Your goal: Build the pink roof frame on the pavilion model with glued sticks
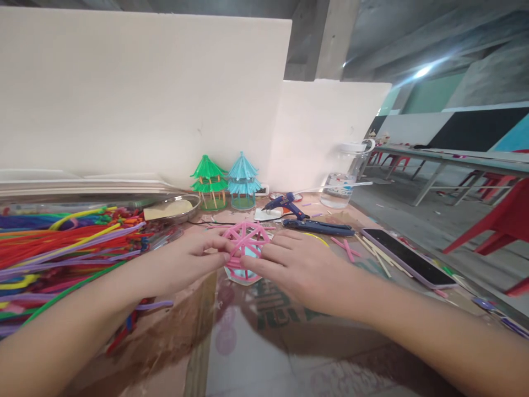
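Pinching pink straw frame [244, 242] — both hands.

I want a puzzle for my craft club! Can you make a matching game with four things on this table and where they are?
Things:
1. pink straw wheel
2. phone
3. pipe cleaners
4. green pagoda model

Places:
A. far left in a pile
B. by the back board, beside the blue pagoda model
C. between left hand and right hand
D. right edge, lying flat

Pairs: 1-C, 2-D, 3-A, 4-B
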The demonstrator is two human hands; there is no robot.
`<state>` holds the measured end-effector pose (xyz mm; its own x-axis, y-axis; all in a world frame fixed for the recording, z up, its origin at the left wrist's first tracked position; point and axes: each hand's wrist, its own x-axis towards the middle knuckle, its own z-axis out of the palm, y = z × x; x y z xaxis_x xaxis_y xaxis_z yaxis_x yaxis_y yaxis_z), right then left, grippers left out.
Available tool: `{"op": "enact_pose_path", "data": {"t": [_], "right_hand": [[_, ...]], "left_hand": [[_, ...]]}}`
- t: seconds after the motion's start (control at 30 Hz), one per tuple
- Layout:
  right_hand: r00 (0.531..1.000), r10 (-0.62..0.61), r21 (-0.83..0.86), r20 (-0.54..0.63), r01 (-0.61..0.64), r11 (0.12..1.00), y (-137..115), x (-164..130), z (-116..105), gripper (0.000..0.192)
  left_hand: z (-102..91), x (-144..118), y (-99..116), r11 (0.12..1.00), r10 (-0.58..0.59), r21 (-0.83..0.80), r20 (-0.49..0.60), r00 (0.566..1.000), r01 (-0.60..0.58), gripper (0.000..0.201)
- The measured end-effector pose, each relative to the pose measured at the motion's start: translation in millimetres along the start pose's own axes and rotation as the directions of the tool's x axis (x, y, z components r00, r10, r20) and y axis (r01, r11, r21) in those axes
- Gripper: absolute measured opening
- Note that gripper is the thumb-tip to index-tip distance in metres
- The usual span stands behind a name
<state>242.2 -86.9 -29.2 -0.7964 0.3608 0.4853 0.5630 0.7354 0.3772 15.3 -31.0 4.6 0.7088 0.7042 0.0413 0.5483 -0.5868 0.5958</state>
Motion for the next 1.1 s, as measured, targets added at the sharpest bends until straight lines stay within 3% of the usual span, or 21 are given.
{"op": "enact_pose_path", "data": {"t": [0.2, 0.43, 0.57, 0.7, 0.9, 1.1], "right_hand": [[0.997, 0.035, 0.031, 0.066, -0.037, 0.999, 0, 0, -5, 0.024], [0.996, 0.025, 0.014, 0.085, -0.026, 1.0, 1, 1, -6, 0.023], [0.991, 0.06, 0.012, 0.116, -0.061, 0.998, 4, 2, -5, 0.025], [0.985, 0.113, 0.014, 0.129, -0.116, 0.993, 9, 1, -1, 0.028], [0.987, 0.134, 0.044, 0.087, -0.138, 0.989, 11, 0, 3, 0.034], [0.991, 0.136, 0.002, 0.021, -0.136, 0.991, 13, 0, 4, 0.038]], "left_hand": [[1.2, 1, 0, 1.0, 0.004, 0.003, 0.017, 1.0, -0.004, 0.034], [-1.2, -2, 5, 0.983, 0.177, 0.059, -0.061, 0.982, -0.173, 0.033], [-10.2, -3, -4, 0.995, 0.076, 0.076, -0.23, 0.97, -0.06, 0.038], [-21.3, -1, -8, 0.999, -0.029, 0.028, -0.381, 0.924, 0.043, 0.049], [-26.1, -2, -3, 0.988, -0.099, -0.146, -0.323, 0.941, 0.054, 0.052], [-22.8, -6, -3, 0.987, -0.085, -0.16, -0.341, 0.936, 0.032, 0.051]]}}
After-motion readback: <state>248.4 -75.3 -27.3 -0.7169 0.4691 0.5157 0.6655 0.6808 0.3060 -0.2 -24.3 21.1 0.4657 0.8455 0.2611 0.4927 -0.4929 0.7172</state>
